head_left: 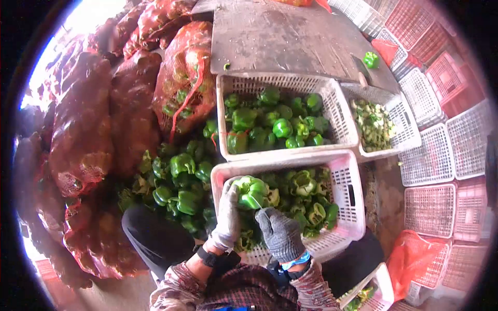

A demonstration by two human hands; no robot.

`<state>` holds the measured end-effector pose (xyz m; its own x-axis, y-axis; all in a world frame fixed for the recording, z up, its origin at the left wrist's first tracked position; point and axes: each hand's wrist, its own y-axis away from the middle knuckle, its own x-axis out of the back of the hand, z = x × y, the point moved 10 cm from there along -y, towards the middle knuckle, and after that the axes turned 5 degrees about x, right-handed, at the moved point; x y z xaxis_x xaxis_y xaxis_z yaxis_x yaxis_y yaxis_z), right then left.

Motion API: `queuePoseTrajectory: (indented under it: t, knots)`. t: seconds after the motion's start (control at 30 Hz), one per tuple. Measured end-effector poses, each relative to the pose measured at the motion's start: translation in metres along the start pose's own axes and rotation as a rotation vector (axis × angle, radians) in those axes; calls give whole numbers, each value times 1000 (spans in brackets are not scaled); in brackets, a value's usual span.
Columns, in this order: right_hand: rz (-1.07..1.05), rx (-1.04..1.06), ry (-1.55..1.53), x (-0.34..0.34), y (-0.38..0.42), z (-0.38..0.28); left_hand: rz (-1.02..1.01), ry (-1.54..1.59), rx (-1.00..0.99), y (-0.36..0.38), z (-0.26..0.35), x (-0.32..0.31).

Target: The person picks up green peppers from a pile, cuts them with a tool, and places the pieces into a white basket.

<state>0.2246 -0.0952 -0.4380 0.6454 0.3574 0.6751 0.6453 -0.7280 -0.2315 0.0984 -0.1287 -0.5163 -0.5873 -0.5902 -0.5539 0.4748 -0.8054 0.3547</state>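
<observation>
My left hand [226, 218], in a pale glove, is closed around a green bell pepper [250, 189] above the near crate [348, 180]. Just to the right, my right hand [280, 234] wears a grey knit glove, its fingers curled round a small knife [257, 203]. Only a thin strip of the blade shows, against the pepper; the handle is hidden in my fist. Below both hands, the near crate holds cut green peppers [304, 184], some of them opened and hollow.
Beyond it stands a white crate [340, 116] of whole peppers. A smaller crate [410, 122] with pale trimmings adjoins it. Loose peppers [181, 166] lie at left beside filled red mesh sacks [83, 119]. Another knife [361, 72] rests on the wooden board [290, 39]. Stacked crates [430, 202] line the right.
</observation>
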Motion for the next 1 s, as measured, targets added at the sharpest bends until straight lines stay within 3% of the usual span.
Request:
queuePoseTrajectory:
  t: [0.13,0.2,0.3,0.4,0.43,0.53,0.6,0.67,0.8,0.87,0.97,1.0]
  knots:
    - [-57,-183,-79,5,22,-1,-41,-108,7,21,10,4]
    - [-69,-46,-10,10,21,-17,-80,-150,18,28,13,1]
    - [-242,-110,300,0,28,-13,-132,-153,65,34,11,-9]
    - [-194,-128,122,-1,48,-8,-151,-98,90,44,9,-11]
    - [-284,-129,223,-1,52,-13,-153,12,98,44,5,-9]
    - [-199,-144,34,3,75,3,30,255,212,38,-1,15]
    - [53,-515,-407,17,92,35,-56,-132,40,26,22,21]
    - [50,-452,-420,20,76,34,-156,-194,69,35,19,7]
    - [-301,-411,-543,-18,55,25,-479,-347,48,58,0,-23]
    - [-289,-591,-711,-25,60,29,-493,-349,225,67,-15,-17]
    - [-110,-496,-688,-37,70,38,-304,-197,294,78,-40,0]
    - [-62,-431,-652,-37,72,31,-212,-321,183,80,-46,12]
